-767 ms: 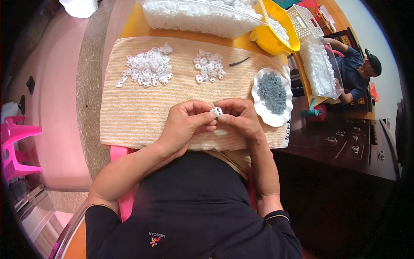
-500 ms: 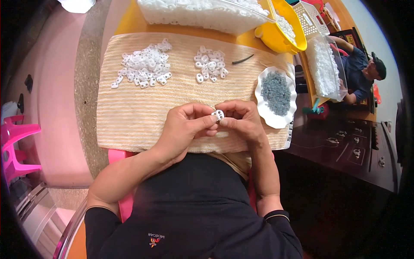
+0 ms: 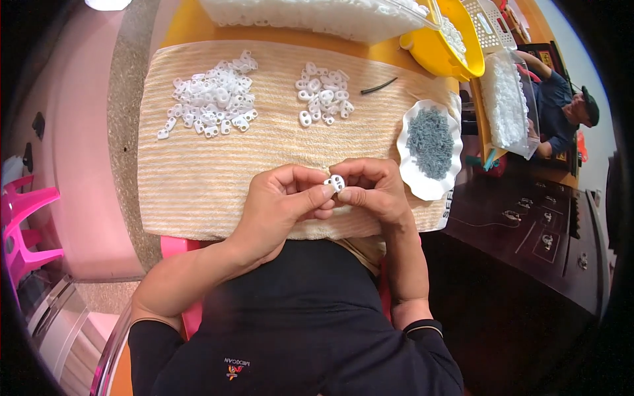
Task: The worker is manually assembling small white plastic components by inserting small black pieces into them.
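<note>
Between my two hands, close to the towel's near edge, sits a small white plastic piece with holes. My left hand pinches its left side with thumb and forefinger, and my right hand grips its right side the same way. The fingertips partly cover it, so whether it is one part or two pressed together is hard to tell. Beyond my hands, a large pile of white two-holed pieces lies to the left. A smaller group of rounder white pieces lies at the middle.
A striped towel covers the table. At right, a scalloped white dish holds small grey pieces; a thin black strip lies nearby. A clear bin and yellow basin stand behind. A person sits far right.
The view has shifted slightly, moving the background a little. My hands stay together around the white piece, which appears slightly turned.
</note>
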Demonstrator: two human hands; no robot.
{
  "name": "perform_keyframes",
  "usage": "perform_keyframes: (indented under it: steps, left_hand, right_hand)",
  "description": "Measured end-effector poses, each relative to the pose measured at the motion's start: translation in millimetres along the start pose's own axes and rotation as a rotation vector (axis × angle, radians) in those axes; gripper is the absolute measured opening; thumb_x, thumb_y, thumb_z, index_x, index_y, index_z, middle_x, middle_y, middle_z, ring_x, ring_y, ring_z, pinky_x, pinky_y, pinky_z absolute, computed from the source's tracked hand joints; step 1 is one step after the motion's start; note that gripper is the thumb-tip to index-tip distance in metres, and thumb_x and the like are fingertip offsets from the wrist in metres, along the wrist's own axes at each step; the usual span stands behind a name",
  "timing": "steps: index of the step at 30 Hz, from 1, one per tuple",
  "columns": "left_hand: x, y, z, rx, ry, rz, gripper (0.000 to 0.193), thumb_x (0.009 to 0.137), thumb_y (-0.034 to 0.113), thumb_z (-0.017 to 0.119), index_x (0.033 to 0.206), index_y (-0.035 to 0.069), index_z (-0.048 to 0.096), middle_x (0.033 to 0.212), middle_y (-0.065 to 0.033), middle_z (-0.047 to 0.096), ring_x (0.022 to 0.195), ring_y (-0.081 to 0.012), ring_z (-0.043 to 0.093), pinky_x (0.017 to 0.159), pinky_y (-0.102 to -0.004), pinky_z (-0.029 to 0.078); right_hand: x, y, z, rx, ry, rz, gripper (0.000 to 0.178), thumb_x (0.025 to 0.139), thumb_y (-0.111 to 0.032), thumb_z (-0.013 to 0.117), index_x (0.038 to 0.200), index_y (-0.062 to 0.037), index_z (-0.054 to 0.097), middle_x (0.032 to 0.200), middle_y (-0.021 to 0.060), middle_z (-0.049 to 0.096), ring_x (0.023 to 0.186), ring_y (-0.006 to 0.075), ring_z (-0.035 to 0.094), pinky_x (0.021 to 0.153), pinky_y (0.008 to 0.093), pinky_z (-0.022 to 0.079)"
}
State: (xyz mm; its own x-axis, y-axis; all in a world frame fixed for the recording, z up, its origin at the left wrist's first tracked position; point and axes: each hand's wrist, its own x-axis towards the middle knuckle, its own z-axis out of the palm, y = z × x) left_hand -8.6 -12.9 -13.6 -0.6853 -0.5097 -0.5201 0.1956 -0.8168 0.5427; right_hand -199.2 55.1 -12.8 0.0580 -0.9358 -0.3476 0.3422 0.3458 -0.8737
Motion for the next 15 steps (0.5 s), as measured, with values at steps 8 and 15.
perform_keyframes:
  steps: [8,15]
  left_hand:
    - [0.0,1.0,-1.2,0.012,0.012,0.001,0.018,0.087,0.005,0.067,0.102,-0.004,0.061,0.088,-0.0097,0.067,0.076,-0.0121,0.065,0.070,-0.0260,0.056]
    - [1.0,0.6,-1.4,-0.002,0.026,-0.004,0.018,0.087,0.004,0.067,0.101,-0.004,0.061,0.088,-0.0105,0.067,0.075,-0.0123,0.065,0.070,-0.0262,0.057]
  right_hand:
    - [0.9,-2.0,1.4,-0.018,0.038,0.037,0.034,0.080,0.005,0.069,0.113,0.0087,0.060,0.098,0.0144,0.067,0.088,0.0194,0.067,0.078,0.0303,0.056]
    - [2.5,-3.4,1.6,-0.034,0.034,0.037,0.034,0.078,0.005,0.071,0.111,0.0087,0.061,0.096,0.0139,0.067,0.086,0.0185,0.066,0.076,0.0290,0.055]
